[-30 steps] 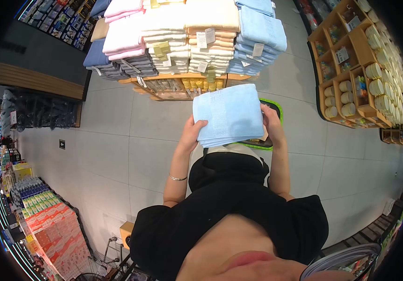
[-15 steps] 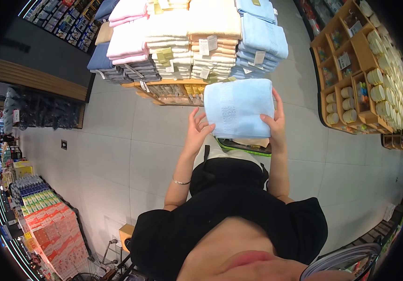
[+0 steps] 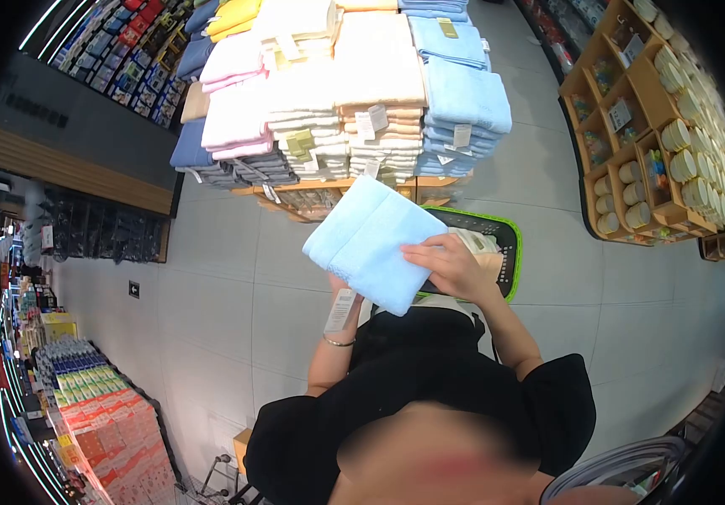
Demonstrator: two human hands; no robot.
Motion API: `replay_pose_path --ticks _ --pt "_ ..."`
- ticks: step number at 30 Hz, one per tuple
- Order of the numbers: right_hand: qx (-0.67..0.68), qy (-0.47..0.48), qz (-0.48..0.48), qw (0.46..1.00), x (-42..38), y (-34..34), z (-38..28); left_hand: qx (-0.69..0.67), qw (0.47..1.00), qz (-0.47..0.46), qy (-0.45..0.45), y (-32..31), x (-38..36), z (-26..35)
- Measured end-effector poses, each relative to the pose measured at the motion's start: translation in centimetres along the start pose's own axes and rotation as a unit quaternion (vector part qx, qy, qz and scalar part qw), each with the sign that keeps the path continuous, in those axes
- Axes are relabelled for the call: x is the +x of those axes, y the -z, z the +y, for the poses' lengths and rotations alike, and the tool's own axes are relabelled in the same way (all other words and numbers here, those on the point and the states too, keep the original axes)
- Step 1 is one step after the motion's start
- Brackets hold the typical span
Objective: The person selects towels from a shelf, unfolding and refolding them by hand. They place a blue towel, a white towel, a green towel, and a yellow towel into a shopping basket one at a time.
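Observation:
A folded light blue towel point(image 3: 375, 244) is held tilted in front of my body. My right hand point(image 3: 453, 268) lies over its right side, fingers on top of the cloth. My left hand point(image 3: 339, 284) is under its lower left side, mostly hidden by the towel, with a white paper tag point(image 3: 340, 310) hanging over the wrist. Behind the towel, to the right, stands a black basket with a green rim point(image 3: 514, 252), holding cream and white cloth items point(image 3: 484, 248). Folded towels in stacks point(image 3: 379, 63) fill the display ahead, light blue ones point(image 3: 463, 93) at its right.
Wooden shelves with cups point(image 3: 632, 189) stand at the right. Red and white boxes point(image 3: 118, 438) are stacked at the lower left. A dark counter with a slatted wood front point(image 3: 84, 172) is at the left. Grey floor tiles point(image 3: 295, 337) lie between.
The towel has turned and moved left and down. My right hand has moved from its edge onto its top, and my left has gone beneath it. More of the basket shows.

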State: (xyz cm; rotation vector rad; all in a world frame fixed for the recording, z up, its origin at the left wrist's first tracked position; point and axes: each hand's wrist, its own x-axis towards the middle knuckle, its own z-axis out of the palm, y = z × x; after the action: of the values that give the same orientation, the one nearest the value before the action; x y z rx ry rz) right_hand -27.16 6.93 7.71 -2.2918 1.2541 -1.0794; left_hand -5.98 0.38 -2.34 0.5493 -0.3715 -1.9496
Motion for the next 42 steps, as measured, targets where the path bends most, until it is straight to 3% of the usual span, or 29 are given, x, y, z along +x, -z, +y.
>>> replay_pose_path --ticks 2,6,8,9,11,13,17,18,21,23,24,28,31,33,36,38,39,40,42 --pt "0.013 -0.033 0.025 0.999 -0.4 1.0 0.9 0.052 0.997 0.026 -0.056 0.1 -0.5 -0.3" --pt "0.119 -0.105 0.127 0.979 -0.9 2.3 4.4 -0.104 0.986 -0.127 -0.015 1.0 0.4 -0.6" --pt "0.361 -0.230 0.183 0.885 -0.3 1.5 4.6 -0.195 0.964 -0.174 0.041 -0.3 0.8 -0.4" --pt "0.473 -0.288 0.206 0.807 0.2 1.3 4.5 -0.151 0.979 -0.123 0.067 -1.1 1.0 -0.2" --pt "0.458 -0.372 0.075 0.804 0.6 1.8 5.7 -0.058 0.991 -0.019 0.118 -3.1 1.9 0.4" --pt "0.460 -0.439 -0.049 0.771 1.2 1.4 7.6 0.035 0.979 -0.055 0.194 -4.6 3.9 1.2" --pt "0.490 -0.397 -0.097 0.770 4.0 1.9 9.3 0.110 0.954 -0.075 0.269 -5.0 7.5 2.7" --pt "0.509 -0.426 -0.077 0.744 5.1 2.2 9.3 0.139 0.956 -0.058 0.252 -5.6 8.0 3.5" --pt "0.508 -0.380 -0.043 0.772 8.7 3.3 10.1 0.166 0.965 -0.057 0.196 -7.8 9.9 5.6" --pt "0.487 -0.367 0.021 0.792 10.9 4.9 10.5 0.124 0.975 -0.108 0.151 -8.9 11.5 7.0" --pt "0.487 -0.359 0.063 0.794 12.0 5.8 10.7 0.015 0.957 -0.196 0.213 -8.3 12.5 7.9" --pt "0.517 -0.298 0.236 0.767 15.0 7.8 14.8 0.003 0.947 -0.273 0.169 -8.3 14.0 9.4" --pt "0.543 -0.222 0.359 0.726 18.1 9.6 18.6 0.004 0.904 -0.387 0.184 -7.3 15.6 10.3" --pt "0.563 -0.177 0.394 0.704 20.2 11.5 21.6 0.028 0.922 -0.337 0.188 -7.0 16.2 10.2" --pt "0.629 -0.160 0.326 0.687 23.0 15.9 25.6 0.058 0.953 -0.239 0.176 -6.6 16.2 10.3" --pt "0.578 -0.204 0.304 0.730 25.0 19.6 30.3 0.045 0.960 -0.215 0.172 -5.5 16.2 10.6" --pt "0.493 -0.189 0.278 0.802 27.1 21.3 28.5 0.039 0.963 -0.205 0.171 -4.8 16.3 10.6" --pt "0.363 -0.249 0.269 0.857 28.5 23.0 29.0 0.026 0.967 -0.184 0.174 -4.0 16.4 10.6" --pt "0.197 -0.263 0.069 0.942 32.7 26.1 28.7 0.004 0.973 -0.147 0.176 -2.3 16.5 10.5"
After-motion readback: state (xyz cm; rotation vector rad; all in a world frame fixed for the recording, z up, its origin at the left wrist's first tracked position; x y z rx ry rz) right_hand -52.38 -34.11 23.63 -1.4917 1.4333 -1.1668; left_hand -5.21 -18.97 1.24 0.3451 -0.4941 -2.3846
